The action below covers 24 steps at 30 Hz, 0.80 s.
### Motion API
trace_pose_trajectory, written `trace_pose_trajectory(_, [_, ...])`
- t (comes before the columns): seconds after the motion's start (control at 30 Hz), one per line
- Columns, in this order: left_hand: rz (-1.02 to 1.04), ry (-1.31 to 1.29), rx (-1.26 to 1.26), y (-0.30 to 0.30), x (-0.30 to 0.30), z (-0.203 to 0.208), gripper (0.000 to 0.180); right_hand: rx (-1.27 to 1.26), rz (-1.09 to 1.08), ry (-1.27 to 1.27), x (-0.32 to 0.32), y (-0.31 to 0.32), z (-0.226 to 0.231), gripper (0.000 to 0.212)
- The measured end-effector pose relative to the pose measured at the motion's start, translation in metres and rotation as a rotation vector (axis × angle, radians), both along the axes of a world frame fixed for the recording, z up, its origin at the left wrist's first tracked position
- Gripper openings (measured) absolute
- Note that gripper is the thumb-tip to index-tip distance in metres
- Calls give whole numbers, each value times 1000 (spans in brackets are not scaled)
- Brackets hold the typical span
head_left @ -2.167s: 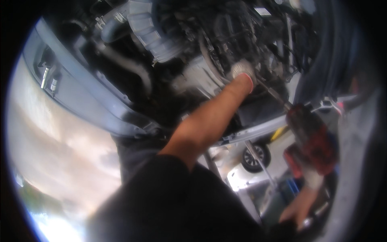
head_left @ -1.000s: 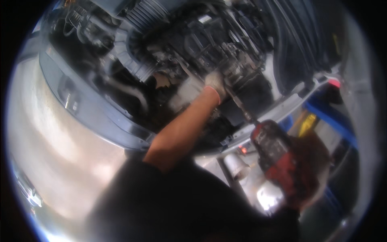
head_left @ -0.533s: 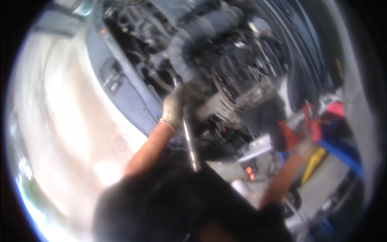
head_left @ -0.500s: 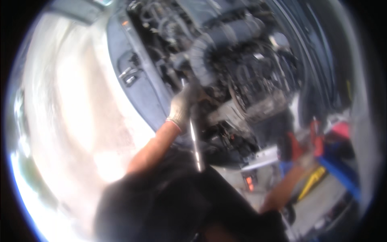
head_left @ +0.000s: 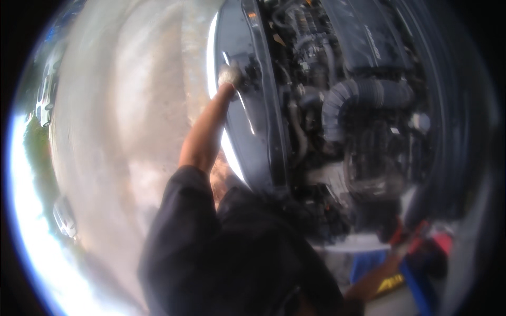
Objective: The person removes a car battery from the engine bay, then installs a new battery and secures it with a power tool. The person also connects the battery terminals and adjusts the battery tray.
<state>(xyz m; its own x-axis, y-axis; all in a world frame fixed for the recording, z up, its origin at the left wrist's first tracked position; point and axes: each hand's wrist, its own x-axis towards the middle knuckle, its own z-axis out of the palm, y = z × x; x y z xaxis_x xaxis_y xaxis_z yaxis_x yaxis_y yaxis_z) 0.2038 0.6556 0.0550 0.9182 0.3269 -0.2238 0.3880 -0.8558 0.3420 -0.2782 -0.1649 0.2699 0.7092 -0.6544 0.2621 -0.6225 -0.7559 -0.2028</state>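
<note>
Two hands in view, well apart. L hand [head_left: 230, 77], in a pale knit glove, is out over the grey fender [head_left: 258, 152], upper part of view, arm stretched fwd from a dark sleeve [head_left: 192, 210]. Its fingers are curled tog. & clamped on a shiny metal rod [head_left: 246, 114]; single fingers too blurred to make out. Rod sticks out both sides of the fist: short end up, longer end down & a bit to R, at a slant over the panel. Can't tell if it touches the paint.

R hand [head_left: 402, 250] is low at R, nr the pale bar [head_left: 358, 243] at the engine's edge. Fingers look wrapped round a red tool [head_left: 420, 230], no gap seen, but that spot's dim & blurry.

Engine [head_left: 377, 158] sits R of the fender, w/ a ribbed grey hose [head_left: 345, 100] bending over it & a dark cover [head_left: 366, 34] above. Blue part [head_left: 367, 263] & yellow piece [head_left: 390, 284] below R hand. Concrete ground [head_left: 147, 105] at L, w/ parked cars [head_left: 46, 95] far L.
</note>
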Motion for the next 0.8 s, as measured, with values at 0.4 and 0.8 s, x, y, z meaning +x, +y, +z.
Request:
trace_pose_trajectory(0.4, [124, 42, -236, -34, -15, 70, 38, -155, -136, 136, -49, 26, -28, 32])
trace_pose_trajectory(0.8, [-8, -234, -216, -28, -82, 31, 37, -429, -158, 633, -202, 102, -125, 36])
